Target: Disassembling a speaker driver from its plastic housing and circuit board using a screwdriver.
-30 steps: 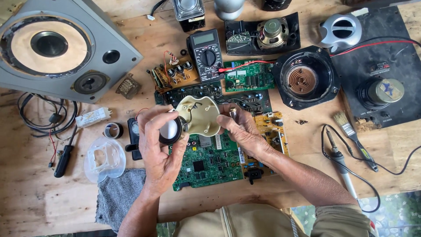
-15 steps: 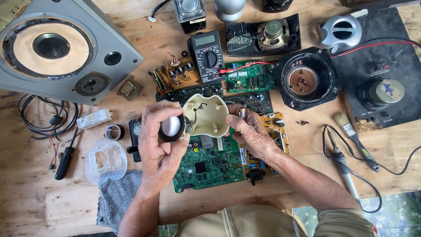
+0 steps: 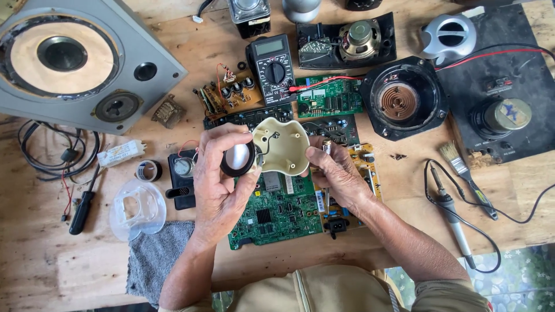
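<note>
We hold a small round speaker (image 3: 238, 159) in the left hand (image 3: 219, 185), its grip closed around the black rim, and a cream plastic housing (image 3: 283, 145) in the right hand (image 3: 335, 173), gripped at its right edge. Both are lifted above the green circuit board (image 3: 277, 211) on the counter (image 3: 358, 248). We think a thin wire joins them, so it seems best to keep them close and not pull. The housing shows its hollow side to us; the speaker's flat face also points up at us, and neither has a clear long axis.
</note>
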